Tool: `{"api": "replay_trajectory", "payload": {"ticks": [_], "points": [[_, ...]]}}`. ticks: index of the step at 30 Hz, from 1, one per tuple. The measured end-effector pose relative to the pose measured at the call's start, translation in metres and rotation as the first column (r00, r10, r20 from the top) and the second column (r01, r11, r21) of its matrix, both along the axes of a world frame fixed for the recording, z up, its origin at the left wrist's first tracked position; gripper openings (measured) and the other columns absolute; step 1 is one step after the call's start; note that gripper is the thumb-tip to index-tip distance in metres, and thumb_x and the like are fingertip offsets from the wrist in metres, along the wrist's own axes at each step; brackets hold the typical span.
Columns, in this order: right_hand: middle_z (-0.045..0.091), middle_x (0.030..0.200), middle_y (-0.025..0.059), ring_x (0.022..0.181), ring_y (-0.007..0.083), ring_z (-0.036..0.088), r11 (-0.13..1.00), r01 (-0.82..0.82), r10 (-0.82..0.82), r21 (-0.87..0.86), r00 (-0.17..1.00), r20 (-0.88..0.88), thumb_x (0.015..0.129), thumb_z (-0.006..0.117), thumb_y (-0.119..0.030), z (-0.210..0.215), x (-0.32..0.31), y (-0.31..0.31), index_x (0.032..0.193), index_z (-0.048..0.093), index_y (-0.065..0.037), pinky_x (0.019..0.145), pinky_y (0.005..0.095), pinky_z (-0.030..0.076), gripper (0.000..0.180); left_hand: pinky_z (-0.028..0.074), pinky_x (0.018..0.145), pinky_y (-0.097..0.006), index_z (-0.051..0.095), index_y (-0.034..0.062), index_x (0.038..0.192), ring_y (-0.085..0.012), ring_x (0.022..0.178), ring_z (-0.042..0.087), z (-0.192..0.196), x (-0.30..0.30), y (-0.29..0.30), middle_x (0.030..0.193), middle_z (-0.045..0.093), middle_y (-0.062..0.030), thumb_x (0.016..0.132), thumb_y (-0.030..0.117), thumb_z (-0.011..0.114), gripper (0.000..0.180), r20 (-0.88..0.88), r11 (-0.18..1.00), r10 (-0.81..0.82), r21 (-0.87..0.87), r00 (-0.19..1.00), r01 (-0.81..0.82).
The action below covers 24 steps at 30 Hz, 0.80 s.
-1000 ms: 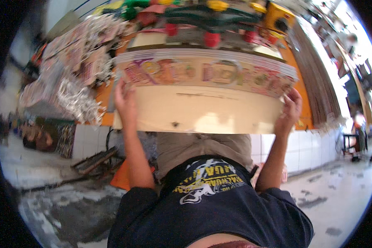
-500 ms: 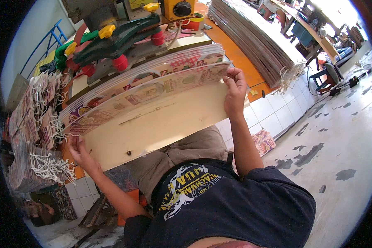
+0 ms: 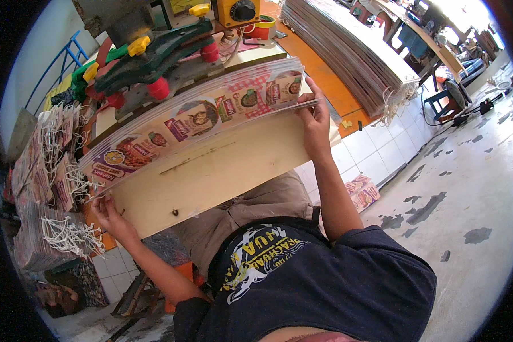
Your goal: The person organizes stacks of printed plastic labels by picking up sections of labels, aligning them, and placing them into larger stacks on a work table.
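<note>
Between my two hands a thin printed plastic sheet (image 3: 211,146) is tilted nearly edge-on, so its print hardly shows. My left hand (image 3: 115,219) pinches its left end. At the right end, my right hand (image 3: 316,126) grips it between thumb and fingers. Just behind it stands a stack of similar sheets (image 3: 196,117), printed with food pictures and a red checked pattern. Under the held sheet and toward my lap lies a cream board (image 3: 233,176) with a dark streak and a small dark spot.
A green machine clamp (image 3: 159,51) with yellow knobs and red cylinders stands beyond the stack. A yellow control box (image 3: 236,12) sits behind. Sheets with white strings (image 3: 68,233) are piled at left. A tall stack of sheets (image 3: 347,57) lies on the orange table (image 3: 325,85) at right.
The held sheet has tipped from showing its printed face to nearly edge-on, uncovering the stack behind. Both hands keep hold of its ends, the right one slightly lower.
</note>
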State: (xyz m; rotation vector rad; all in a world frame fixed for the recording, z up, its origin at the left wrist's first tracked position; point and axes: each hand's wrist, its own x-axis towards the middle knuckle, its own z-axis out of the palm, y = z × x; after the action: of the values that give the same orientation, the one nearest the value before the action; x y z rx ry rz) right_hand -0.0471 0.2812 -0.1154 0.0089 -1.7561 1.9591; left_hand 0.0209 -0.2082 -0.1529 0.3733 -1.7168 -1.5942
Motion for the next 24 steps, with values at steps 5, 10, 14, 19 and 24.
{"api": "replay_trajectory", "payload": {"ticks": [5, 10, 14, 19, 24], "points": [[0.051, 0.105, 0.0039, 0.101, 0.0160, 0.054, 0.999, -0.006, 0.007, 0.047, 1.000, -0.026, 0.090, 0.060, 0.000, -0.005, -0.004, 0.005, 0.139, 0.049, -0.008, 0.095, 0.0310, 0.044, 0.051, 0.041, 0.107, -0.037, 0.048, 0.0022, 0.135, -0.0212, 0.123, 0.053, 0.003, 0.000, -0.001, 0.133, 0.057, -0.0128, 0.098, 0.016, 0.059, 0.041, 0.024, 1.000, -0.018, -0.008, 1.000, 0.018], [0.049, 0.107, 0.0035, 0.099, 0.0130, 0.051, 0.986, 0.120, -0.117, 0.112, 0.993, -0.033, 0.093, 0.056, -0.004, -0.003, -0.003, 0.000, 0.132, 0.051, -0.006, 0.088, 0.0253, 0.045, 0.039, 0.040, 0.108, -0.037, 0.043, 0.0032, 0.144, -0.0227, 0.127, 0.051, 0.018, 0.001, 0.016, 0.139, 0.053, -0.0149, 0.099, 0.012, 0.055, 0.047, -0.029, 0.999, -0.032, -0.031, 0.999, 0.031], [0.054, 0.120, 0.0116, 0.114, 0.0236, 0.053, 0.991, 0.128, -0.126, 0.034, 0.991, -0.051, 0.085, 0.058, 0.004, -0.011, -0.005, 0.004, 0.113, 0.049, -0.007, 0.102, 0.0381, 0.042, 0.031, 0.038, 0.110, -0.038, 0.041, 0.0029, 0.146, -0.0246, 0.133, 0.047, 0.025, 0.002, 0.023, 0.145, 0.048, -0.0156, 0.100, 0.009, 0.052, 0.047, -0.069, 0.998, -0.049, -0.041, 0.996, 0.046], [0.054, 0.138, 0.0184, 0.129, 0.0285, 0.049, 0.999, 0.034, -0.033, 0.005, 0.992, -0.123, 0.082, 0.051, 0.009, -0.015, -0.010, 0.008, 0.102, 0.042, -0.009, 0.111, 0.0408, 0.033, 0.029, 0.036, 0.112, -0.038, 0.041, 0.0027, 0.147, -0.0253, 0.137, 0.043, 0.025, 0.002, 0.023, 0.148, 0.045, -0.0156, 0.100, 0.006, 0.050, 0.048, -0.103, 0.995, -0.096, 0.013, 0.990, 0.098], [0.051, 0.141, 0.0204, 0.136, 0.0297, 0.044, 0.999, -0.042, 0.037, -0.033, 0.989, -0.144, 0.095, 0.052, 0.001, -0.014, -0.010, 0.008, 0.102, 0.041, -0.010, 0.108, 0.0403, 0.040, 0.017, 0.035, 0.113, -0.038, 0.040, 0.0032, 0.148, -0.0256, 0.139, 0.041, 0.023, 0.001, 0.020, 0.150, 0.043, -0.0144, 0.100, 0.005, 0.047, 0.048, -0.123, 0.995, -0.096, 0.008, 0.988, 0.098]]}}
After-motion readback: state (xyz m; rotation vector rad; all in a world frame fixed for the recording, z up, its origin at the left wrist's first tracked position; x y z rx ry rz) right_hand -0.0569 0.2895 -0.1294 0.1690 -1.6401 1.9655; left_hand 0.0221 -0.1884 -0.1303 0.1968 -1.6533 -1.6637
